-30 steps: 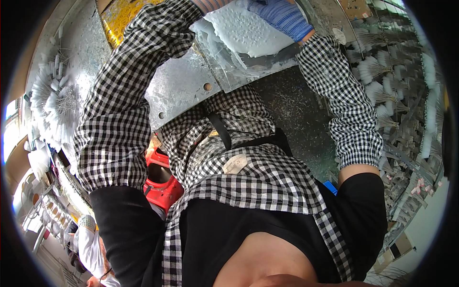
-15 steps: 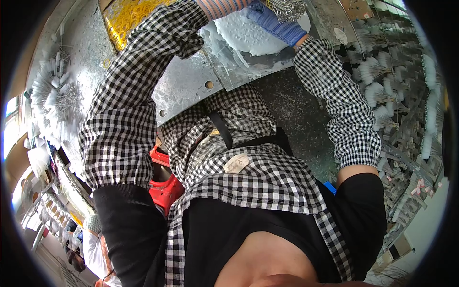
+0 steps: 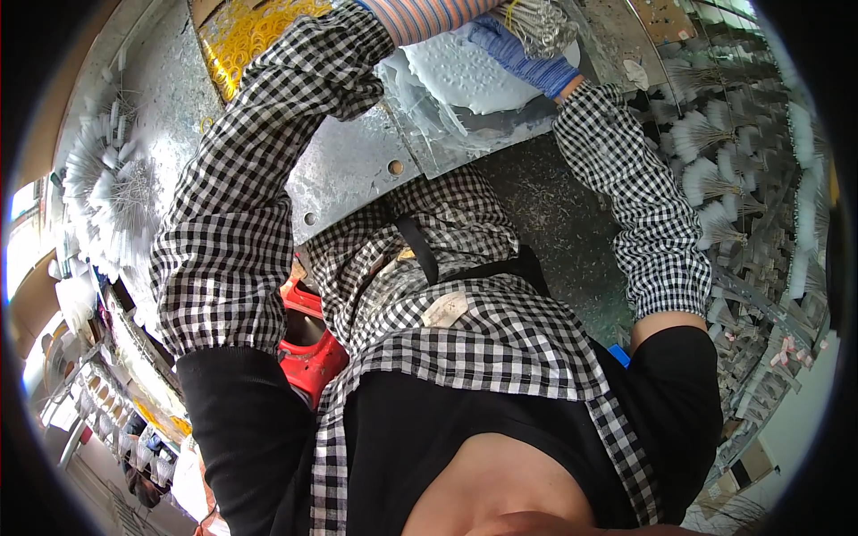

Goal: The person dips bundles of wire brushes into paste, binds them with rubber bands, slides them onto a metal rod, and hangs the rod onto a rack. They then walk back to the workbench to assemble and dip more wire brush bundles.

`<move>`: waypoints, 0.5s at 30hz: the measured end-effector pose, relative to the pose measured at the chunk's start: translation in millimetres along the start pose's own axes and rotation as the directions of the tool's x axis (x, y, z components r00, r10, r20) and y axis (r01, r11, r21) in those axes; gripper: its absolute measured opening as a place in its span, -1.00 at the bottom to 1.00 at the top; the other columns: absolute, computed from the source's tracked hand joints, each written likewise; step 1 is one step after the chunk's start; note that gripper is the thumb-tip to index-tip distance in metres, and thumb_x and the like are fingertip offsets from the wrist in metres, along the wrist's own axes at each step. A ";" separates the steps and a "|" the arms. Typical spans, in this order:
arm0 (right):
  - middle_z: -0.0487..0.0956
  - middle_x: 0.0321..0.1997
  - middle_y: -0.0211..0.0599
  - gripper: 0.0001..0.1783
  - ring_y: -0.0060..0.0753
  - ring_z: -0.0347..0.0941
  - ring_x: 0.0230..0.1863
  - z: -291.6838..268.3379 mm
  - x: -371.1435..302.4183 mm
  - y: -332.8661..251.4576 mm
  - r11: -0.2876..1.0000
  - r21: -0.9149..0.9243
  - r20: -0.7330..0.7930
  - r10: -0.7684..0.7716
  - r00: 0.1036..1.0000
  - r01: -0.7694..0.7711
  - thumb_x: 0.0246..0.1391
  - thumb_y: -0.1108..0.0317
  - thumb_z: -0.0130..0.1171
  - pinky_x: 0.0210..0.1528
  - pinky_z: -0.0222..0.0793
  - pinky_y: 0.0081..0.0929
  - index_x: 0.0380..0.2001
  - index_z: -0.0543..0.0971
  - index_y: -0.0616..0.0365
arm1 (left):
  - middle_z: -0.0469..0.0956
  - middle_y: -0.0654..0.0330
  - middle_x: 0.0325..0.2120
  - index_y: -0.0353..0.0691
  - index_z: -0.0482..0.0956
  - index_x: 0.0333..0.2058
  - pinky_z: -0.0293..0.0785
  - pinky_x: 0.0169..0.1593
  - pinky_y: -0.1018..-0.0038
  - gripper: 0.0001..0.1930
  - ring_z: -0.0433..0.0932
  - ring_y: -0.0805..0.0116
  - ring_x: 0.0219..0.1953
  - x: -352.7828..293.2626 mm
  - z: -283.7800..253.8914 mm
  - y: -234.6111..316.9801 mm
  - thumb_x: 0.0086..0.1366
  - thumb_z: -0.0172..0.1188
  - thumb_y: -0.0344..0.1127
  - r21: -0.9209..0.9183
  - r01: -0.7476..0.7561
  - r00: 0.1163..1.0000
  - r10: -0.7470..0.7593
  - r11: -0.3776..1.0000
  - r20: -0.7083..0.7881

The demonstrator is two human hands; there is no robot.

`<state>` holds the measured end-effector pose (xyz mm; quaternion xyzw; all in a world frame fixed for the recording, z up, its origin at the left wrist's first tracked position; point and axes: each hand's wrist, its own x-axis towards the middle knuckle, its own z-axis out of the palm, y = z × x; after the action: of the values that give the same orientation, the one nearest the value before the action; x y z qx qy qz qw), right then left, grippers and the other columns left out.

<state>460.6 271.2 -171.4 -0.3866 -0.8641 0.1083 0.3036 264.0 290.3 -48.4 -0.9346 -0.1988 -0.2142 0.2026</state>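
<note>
My left hand point(image 3: 431, 18), in an orange and grey striped glove, reaches to the top edge of the view. Its fingers are cut off there, beside a bundle of thin metal wires point(image 3: 542, 30) with looped ends. A yellow band point(image 3: 511, 12) shows at the bundle's left side. My right hand point(image 3: 527, 62), in a blue knit glove, is closed against the underside of the bundle, its fingers partly hidden. Below both hands lies a pool of thick white paste point(image 3: 465, 71) on a metal plate.
A tray of yellow rubber rings point(image 3: 241, 40) sits at the far left of the metal table point(image 3: 349, 165). White-bristled brush bundles point(image 3: 112, 192) stand at left; many more brushes point(image 3: 706, 134) fill the right side. A red stool point(image 3: 313, 353) is beside my lap.
The wire bundle has come slightly lower into view, and a yellow band now shows on it. Both hands have shifted only a little.
</note>
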 end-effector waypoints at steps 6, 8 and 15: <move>0.57 0.14 -0.27 -0.51 -0.35 0.49 0.15 32.5 20.4 93.2 0.637 0.357 0.491 0.494 0.718 -0.683 0.35 0.05 0.08 0.23 0.44 -0.46 0.18 0.48 0.14 | 0.51 0.31 -0.37 0.03 0.47 -0.32 0.38 -0.03 0.35 -0.92 0.52 0.28 -0.15 4.8 7.5 5.1 0.18 0.08 -0.28 -0.016 -0.011 1.000 0.011 1.000 0.006; 0.58 0.14 -0.27 -0.51 -0.34 0.49 0.16 35.5 24.1 91.4 0.116 0.282 0.758 0.581 0.295 -0.952 0.35 0.03 0.07 0.25 0.42 -0.44 0.18 0.49 0.12 | 0.51 0.31 -0.37 0.03 0.47 -0.31 0.38 -0.03 0.35 -0.92 0.52 0.28 -0.15 3.8 8.0 3.6 0.19 0.07 -0.28 -0.018 -0.018 1.000 0.018 1.000 0.011; 0.54 0.20 -0.23 -0.51 -0.32 0.44 0.23 4.8 -0.8 17.4 0.971 0.129 0.254 0.161 0.954 -0.199 0.38 0.03 0.02 0.31 0.35 -0.42 0.23 0.46 0.05 | 0.58 0.22 -0.25 -0.02 0.52 -0.16 0.39 0.03 0.29 -0.74 0.54 0.18 -0.06 1.2 6.9 -6.3 0.16 0.24 -0.20 -0.194 0.046 0.997 -0.033 0.980 0.069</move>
<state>468.5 282.7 -182.9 -0.4233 -0.8448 0.2480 0.2137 264.3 299.1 -51.7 -0.9525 -0.2017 -0.2057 0.0990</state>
